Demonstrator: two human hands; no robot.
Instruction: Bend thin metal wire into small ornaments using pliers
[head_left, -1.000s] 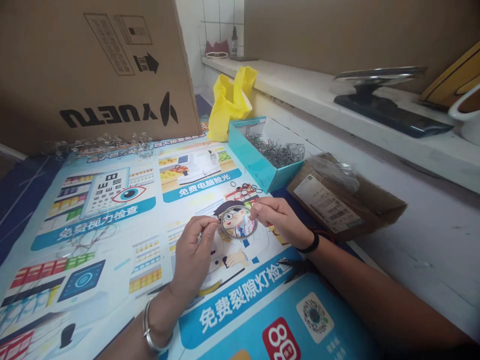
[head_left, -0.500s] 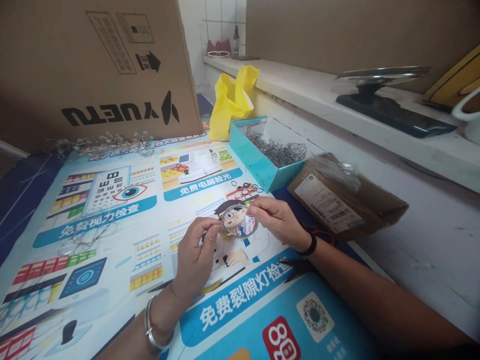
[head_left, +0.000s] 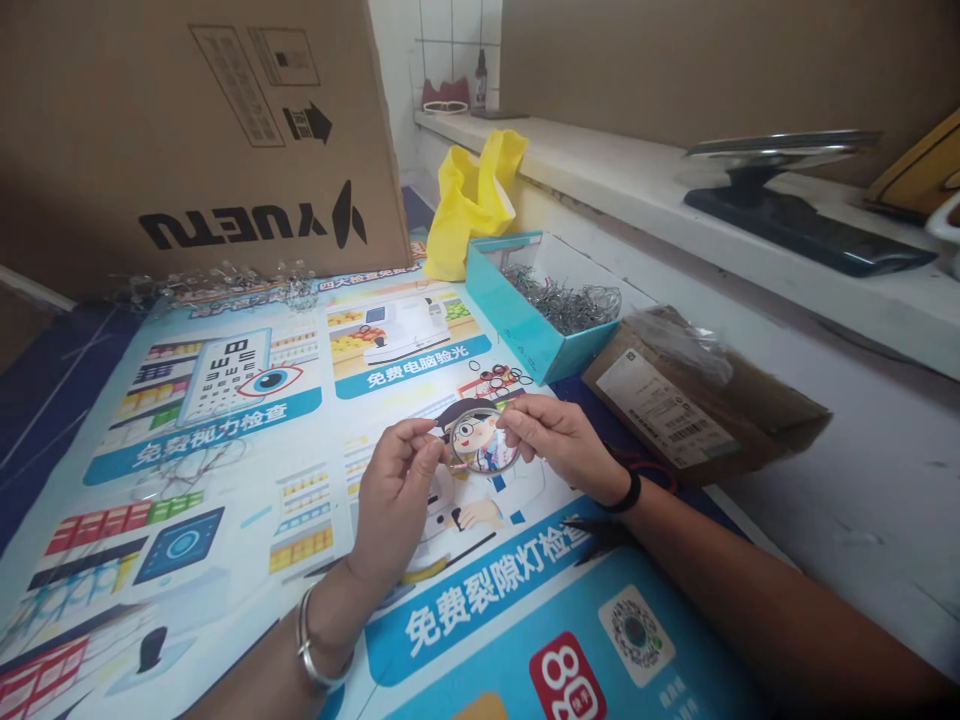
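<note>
A: What does the left hand [head_left: 397, 485] have in its fingers?

B: The left edge of a thin round ring [head_left: 487, 474]. Thumb and forefinger come together there, though the exact contact is too small to make out.

A: And the right hand [head_left: 561, 445]?

B: Its thumb and forefinger pinch the ring's upper right edge. The ring sits between the two hands, over a printed sheet [head_left: 337, 500], with a cartoon figure showing through it.

A: Anything on the wrists?

B: A silver bangle [head_left: 307, 645] on the left one, a black band [head_left: 630, 492] on the right.

A: What lies nearest?

B: A scatter of small dark loops [head_left: 501, 378] just beyond the ring. A dark pointed thing [head_left: 600, 537] is by the right forearm, partly covered.

A: Farther out?

B: An open teal box [head_left: 510, 320] holding a tangle of thin metal pieces [head_left: 559, 298]. Beside it is a brown carton [head_left: 727, 430] with clear plastic [head_left: 690, 345] on top, and behind it a yellow bag [head_left: 469, 210].

A: And at the edges?

B: Left, clear pieces [head_left: 296, 290] lie along the foot of a large cardboard box [head_left: 270, 140] with upside-down lettering. Right, a white ledge [head_left: 600, 175] carries a black stand [head_left: 802, 230].
</note>
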